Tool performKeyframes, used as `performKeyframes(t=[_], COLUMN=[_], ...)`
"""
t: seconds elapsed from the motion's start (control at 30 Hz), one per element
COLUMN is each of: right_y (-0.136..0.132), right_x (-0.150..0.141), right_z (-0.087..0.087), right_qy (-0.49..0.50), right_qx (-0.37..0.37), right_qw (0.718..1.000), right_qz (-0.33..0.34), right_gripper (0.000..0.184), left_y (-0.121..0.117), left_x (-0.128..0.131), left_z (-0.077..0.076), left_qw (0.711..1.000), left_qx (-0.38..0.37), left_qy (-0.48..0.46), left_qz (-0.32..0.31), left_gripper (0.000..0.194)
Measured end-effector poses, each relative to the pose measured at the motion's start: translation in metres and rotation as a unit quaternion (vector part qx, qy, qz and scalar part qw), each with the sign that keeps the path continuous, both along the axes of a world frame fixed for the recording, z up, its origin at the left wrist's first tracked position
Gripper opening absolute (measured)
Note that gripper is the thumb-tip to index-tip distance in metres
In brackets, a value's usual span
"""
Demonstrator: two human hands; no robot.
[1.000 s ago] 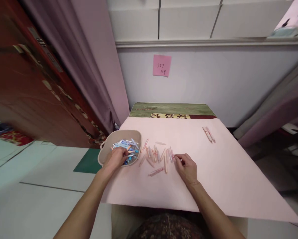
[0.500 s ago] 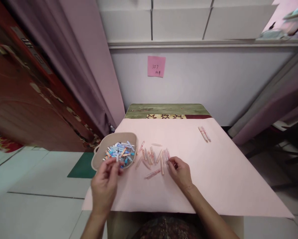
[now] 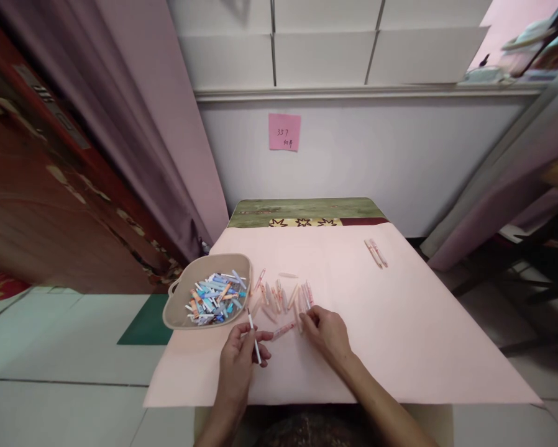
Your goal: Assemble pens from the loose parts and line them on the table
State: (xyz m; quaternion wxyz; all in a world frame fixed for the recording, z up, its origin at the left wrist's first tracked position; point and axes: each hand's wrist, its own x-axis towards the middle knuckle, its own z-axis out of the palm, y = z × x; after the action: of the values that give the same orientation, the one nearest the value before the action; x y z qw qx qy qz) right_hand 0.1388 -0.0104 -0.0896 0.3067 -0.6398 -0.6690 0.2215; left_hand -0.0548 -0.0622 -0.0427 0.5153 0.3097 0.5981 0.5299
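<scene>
My left hand [image 3: 242, 354] is in front of the basket, its fingers closed on a thin white pen refill [image 3: 255, 345] with a dark tip, held tilted above the table. My right hand [image 3: 328, 332] rests at the near right side of a loose group of pink and clear pen barrels [image 3: 279, 297]. Its thumb and forefinger pinch one of these pen barrels [image 3: 306, 301], whose lower end the fingers hide. Another pink-patterned barrel [image 3: 283, 330] lies between the two hands.
A beige basket [image 3: 176, 316] with blue, orange and white pen parts [image 3: 216, 298] stands at the table's left edge. Two pens [image 3: 376, 253] lie side by side at the right. A pink cloth [image 3: 376, 366] covers most of the table, with a wall [image 3: 353, 155] behind.
My left hand has moved from over the basket to the right and nearer me, bringing out the white pen refill. My right hand stays by the barrels. The whole view has shifted slightly.
</scene>
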Motion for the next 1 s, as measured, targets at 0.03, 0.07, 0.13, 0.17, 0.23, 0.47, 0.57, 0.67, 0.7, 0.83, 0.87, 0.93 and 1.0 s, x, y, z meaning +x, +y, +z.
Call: performKeyframes(t=[0.03,0.07,0.13,0.17,0.23,0.47,0.57,0.67,0.7,0.83,0.87,0.93,1.0], right_y=[0.003,0.006,0.015,0.020,0.028,0.030,0.031,0.039,0.042,0.052,0.053,0.056,0.058], right_x=[0.004,0.008,0.017,0.022,0.026,0.001,-0.013,-0.021,-0.022,-0.027,-0.028,-0.029,-0.030], right_z=[0.000,-0.001,-0.001,-0.001,0.000,0.009,0.011,0.015,0.017,0.027,0.029,0.033,0.035], right_qy=[0.015,0.025,0.028,0.024,0.011,-0.062,-0.109,-0.156,-0.169,-0.202,-0.207,-0.212,-0.213], right_qx=[0.007,0.014,0.024,0.024,0.018,0.017,-0.004,-0.034,-0.044,-0.079,-0.087,-0.103,-0.118], right_qw=[1.000,0.999,0.998,0.998,0.998,0.998,0.994,0.987,0.985,0.976,0.974,0.972,0.970], right_qz=[-0.012,-0.027,-0.054,-0.061,-0.059,-0.010,-0.010,-0.017,-0.017,-0.011,-0.012,-0.018,-0.025], right_gripper=[0.026,0.026,0.023,0.022,0.020,0.013,0.018,0.022,0.023,0.022,0.022,0.021,0.022], left_y=[-0.001,-0.001,-0.002,-0.002,-0.001,0.002,0.003,0.004,0.004,0.005,0.005,0.005,0.005], left_x=[-0.001,-0.001,-0.001,-0.001,0.000,0.001,0.000,0.000,0.000,0.005,0.006,0.008,0.009], left_z=[0.002,0.003,0.004,0.004,0.003,-0.002,-0.003,-0.004,-0.005,-0.009,-0.009,-0.009,-0.008], left_qw=[1.000,1.000,1.000,1.000,0.999,0.999,0.999,0.998,0.998,0.997,0.997,0.996,0.996], left_qx=[-0.003,-0.005,-0.006,-0.006,-0.005,-0.001,0.002,0.007,0.009,0.016,0.016,0.018,0.025], left_qy=[0.003,0.008,0.019,0.024,0.027,0.013,0.018,0.026,0.027,0.019,0.016,0.013,0.016], left_qz=[0.001,-0.001,-0.010,-0.015,-0.023,-0.043,-0.046,-0.048,-0.050,-0.073,-0.078,-0.084,-0.085], left_gripper=[0.034,0.034,0.034,0.034,0.034,0.032,0.031,0.031,0.032,0.032,0.032,0.031,0.030])
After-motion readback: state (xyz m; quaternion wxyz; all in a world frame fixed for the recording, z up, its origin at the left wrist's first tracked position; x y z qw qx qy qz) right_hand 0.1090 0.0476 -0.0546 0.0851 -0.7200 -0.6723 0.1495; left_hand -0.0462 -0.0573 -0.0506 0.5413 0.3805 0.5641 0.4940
